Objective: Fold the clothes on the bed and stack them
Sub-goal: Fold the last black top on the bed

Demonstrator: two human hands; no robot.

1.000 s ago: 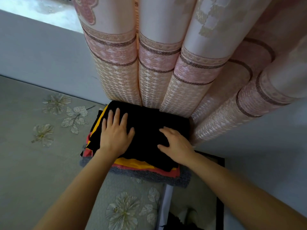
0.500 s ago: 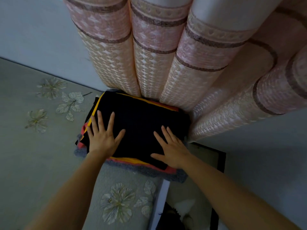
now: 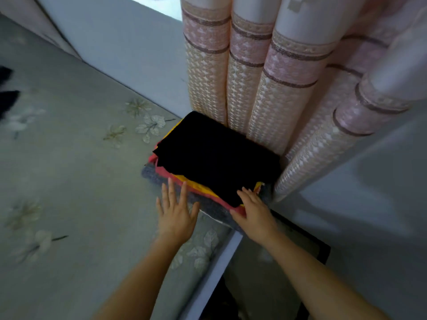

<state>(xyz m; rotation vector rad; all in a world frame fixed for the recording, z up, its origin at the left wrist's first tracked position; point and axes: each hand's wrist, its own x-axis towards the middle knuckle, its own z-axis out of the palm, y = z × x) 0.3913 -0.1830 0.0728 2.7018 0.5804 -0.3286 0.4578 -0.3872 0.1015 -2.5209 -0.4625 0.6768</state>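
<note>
A stack of folded clothes sits at the bed's far corner, against the curtain. A black garment (image 3: 215,155) lies on top, with yellow (image 3: 198,184) and red (image 3: 161,168) layers under it and a grey-blue one (image 3: 215,210) at the bottom. My left hand (image 3: 175,213) is flat with spread fingers at the stack's near edge, fingertips reaching the grey and red layers. My right hand (image 3: 254,210) lies with straight fingers on the stack's near right corner, touching the black and red cloth. Neither hand holds anything.
The bed (image 3: 76,181) has a grey-green cover with pale flowers. A dark garment (image 3: 8,100) shows at the far left edge. Pink patterned curtains (image 3: 265,88) hang behind the stack. The bed's edge (image 3: 221,257) drops to a dark floor mat (image 3: 309,243) on the right.
Both hands have slid back off the top of the black garment to the stack's near edge. The view has swung left, showing more of the bed.
</note>
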